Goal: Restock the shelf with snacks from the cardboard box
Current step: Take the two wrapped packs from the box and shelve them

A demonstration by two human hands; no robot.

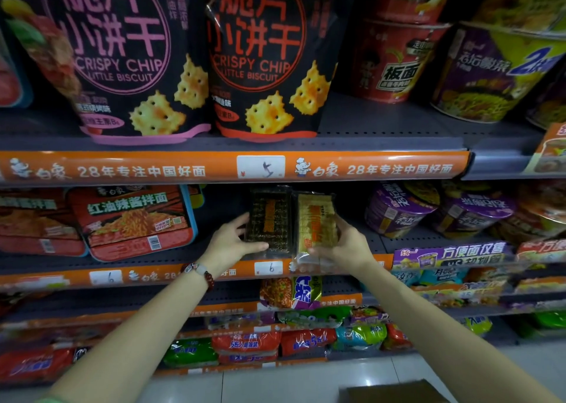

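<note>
Where hands (232,241) (346,245) meet: seemingly two packs (269,215) (315,219).

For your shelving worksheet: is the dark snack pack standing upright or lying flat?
Upright: the dark snack pack stands on end on the shelf, left hand steadying it.

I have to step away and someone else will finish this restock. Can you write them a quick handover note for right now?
Left hand: holding the dark snack pack, upright on the second shelf.
Right hand: holding the yellow snack pack upright right beside it, touching.
Done: both packs are at the shelf front, between the red noodle tray and the purple noodle cups.
Left: let go once they stand steady, then fetch more from the cardboard box on the floor at lower right. Its contents are out of view.
</note>
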